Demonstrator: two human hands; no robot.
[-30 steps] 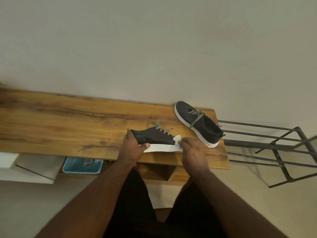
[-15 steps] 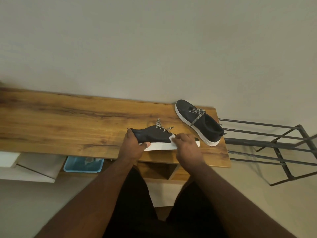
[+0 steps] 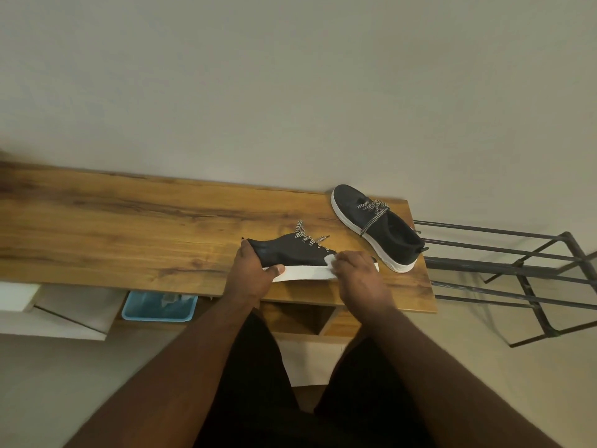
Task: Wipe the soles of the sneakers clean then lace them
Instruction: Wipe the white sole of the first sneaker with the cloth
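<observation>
Fingers of the left hand [image 3: 250, 273] gripped the sneaker's [image 3: 292, 258] toe on the counter [image 3: 129, 234]; right hand [image 3: 358, 276] fingers pinched a white wipe [image 3: 330, 260] against its sole.

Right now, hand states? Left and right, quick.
Left hand: grips the toe end of the near sneaker, tipped on its side.
Right hand: pinches a white wipe against that sneaker's sole edge.

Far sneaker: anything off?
Yes. The far sneaker sits at the table's right end, heel overhanging the edge above the metal rack. Its laces lie loose, untied.
</observation>
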